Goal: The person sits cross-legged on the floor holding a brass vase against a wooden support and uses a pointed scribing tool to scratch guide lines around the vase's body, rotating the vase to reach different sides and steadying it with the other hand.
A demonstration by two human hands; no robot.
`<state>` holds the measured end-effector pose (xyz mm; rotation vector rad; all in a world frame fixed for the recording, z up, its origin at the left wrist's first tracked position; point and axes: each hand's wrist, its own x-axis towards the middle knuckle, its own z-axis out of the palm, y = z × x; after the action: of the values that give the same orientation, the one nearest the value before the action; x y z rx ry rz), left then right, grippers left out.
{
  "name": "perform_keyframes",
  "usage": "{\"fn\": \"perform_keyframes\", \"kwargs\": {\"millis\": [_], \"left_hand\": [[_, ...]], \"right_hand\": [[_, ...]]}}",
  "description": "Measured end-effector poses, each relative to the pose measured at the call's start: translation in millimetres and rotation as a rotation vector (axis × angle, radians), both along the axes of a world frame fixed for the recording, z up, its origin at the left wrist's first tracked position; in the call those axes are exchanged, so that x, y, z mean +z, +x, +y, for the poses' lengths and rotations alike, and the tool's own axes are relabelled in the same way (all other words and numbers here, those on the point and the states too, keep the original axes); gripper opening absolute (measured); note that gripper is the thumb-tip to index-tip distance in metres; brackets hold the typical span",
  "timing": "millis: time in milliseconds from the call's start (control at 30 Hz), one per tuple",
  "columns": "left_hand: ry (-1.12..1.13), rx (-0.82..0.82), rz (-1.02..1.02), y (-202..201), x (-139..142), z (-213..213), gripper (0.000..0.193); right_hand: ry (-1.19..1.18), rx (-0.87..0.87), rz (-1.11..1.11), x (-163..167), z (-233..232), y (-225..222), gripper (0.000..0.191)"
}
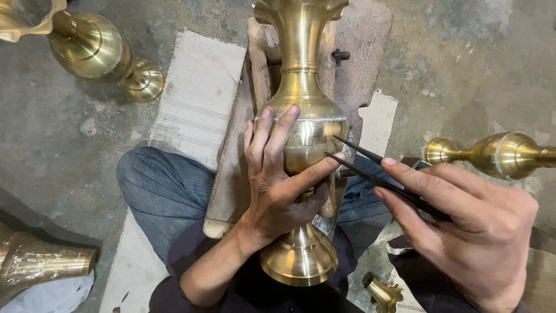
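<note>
Brass vase lies lengthwise across your lap on a wooden block, foot toward you. Your left hand clasps its belly, grip wrapped on. Your right hand pinches a dark thin tool, tips touching the belly. More brass vases lie on the concrete floor.

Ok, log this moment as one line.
left hand: grips tall polished brass vase | right hand: holds thin dark metal tool, tip at vase belly | vase lies on wooden block
</note>
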<state>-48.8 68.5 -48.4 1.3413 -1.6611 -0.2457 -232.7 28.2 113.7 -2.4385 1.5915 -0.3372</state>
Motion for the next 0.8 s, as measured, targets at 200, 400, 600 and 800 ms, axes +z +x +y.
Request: {"fn": "perform_keyframes", "kwargs": {"millis": [200, 400, 600, 800], "left_hand": [[-0.012, 0.022, -0.023, 0.3, 2.5, -0.4, 0.047], [-0.025, 0.031, -0.027, 0.6, 4.2, -1.1, 0.047], [-0.033, 0.026, -0.028, 0.3, 1.4, -2.0, 0.046], [-0.055, 0.031, -0.011, -1.1, 0.0, -0.8, 0.041]], "right_hand": [[-0.026, 0.088, 0.044, 11.4, -4.7, 3.8, 0.039], [0.065, 0.032, 0.172, 20.9, -12.1, 6.4, 0.04], [0.029, 0.072, 0.165, 24.0, -14.1, 10.4, 0.038], [-0.009, 0.213, 0.259, 31.5, -13.2, 13.9, 0.031]]}}
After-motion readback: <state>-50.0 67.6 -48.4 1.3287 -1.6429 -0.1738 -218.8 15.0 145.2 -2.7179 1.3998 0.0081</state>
